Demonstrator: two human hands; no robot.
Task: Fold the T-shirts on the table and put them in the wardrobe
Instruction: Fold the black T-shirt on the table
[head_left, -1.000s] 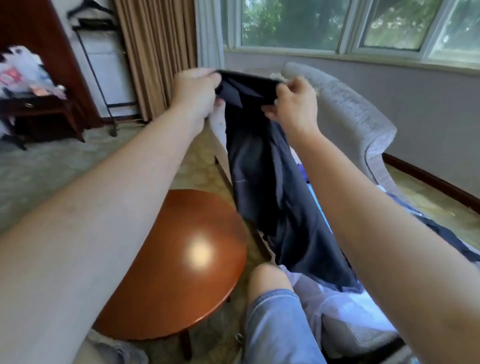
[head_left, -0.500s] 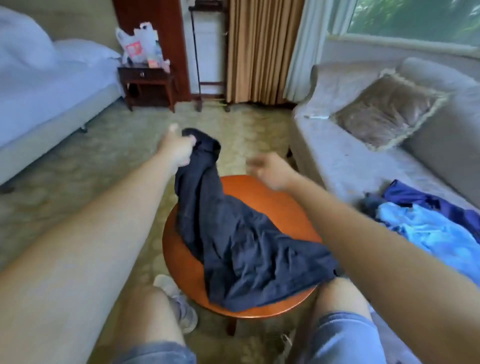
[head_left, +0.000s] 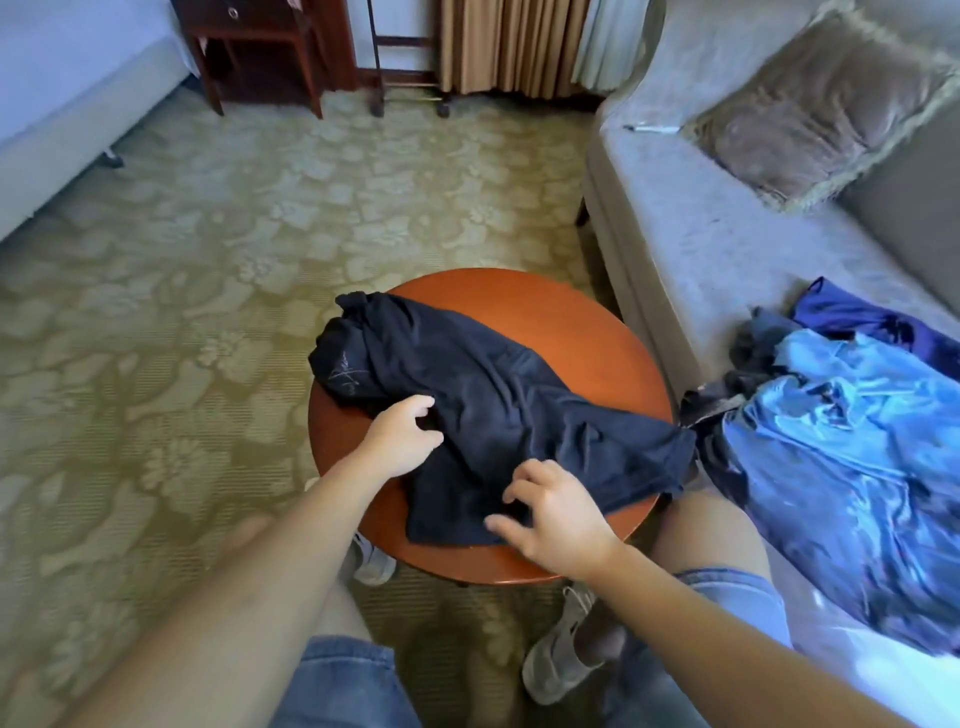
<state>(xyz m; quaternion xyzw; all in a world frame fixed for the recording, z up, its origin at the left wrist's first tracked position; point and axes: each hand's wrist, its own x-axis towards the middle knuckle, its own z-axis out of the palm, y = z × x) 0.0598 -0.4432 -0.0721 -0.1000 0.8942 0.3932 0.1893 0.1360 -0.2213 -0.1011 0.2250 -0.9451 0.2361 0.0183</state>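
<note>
A dark navy T-shirt (head_left: 519, 415) lies crumpled across the round wooden table (head_left: 587, 338), stretched from far left to near right, its right end hanging over the rim. My left hand (head_left: 402, 439) pinches a fold at the shirt's left edge with curled fingers. At the near hem, my right hand (head_left: 558, 512) has its fingers spread and bent, fingertips on the cloth, nothing gripped. A light blue garment (head_left: 841, 441) and a deep blue one (head_left: 857, 317) lie heaped on the grey sofa (head_left: 701, 234) to the right.
A fringed cushion (head_left: 815, 98) lies on the sofa's far end. A bed (head_left: 67, 88) stands at the far left, with a dark wooden nightstand (head_left: 254, 47) and a wheeled rack (head_left: 405, 83) beyond. Patterned carpet surrounds the table. My knees flank its near edge.
The shirt went from held up in both hands to dropped onto the table. My left hand has moved from its far end to its left edge; my right hand has come down onto the hem.
</note>
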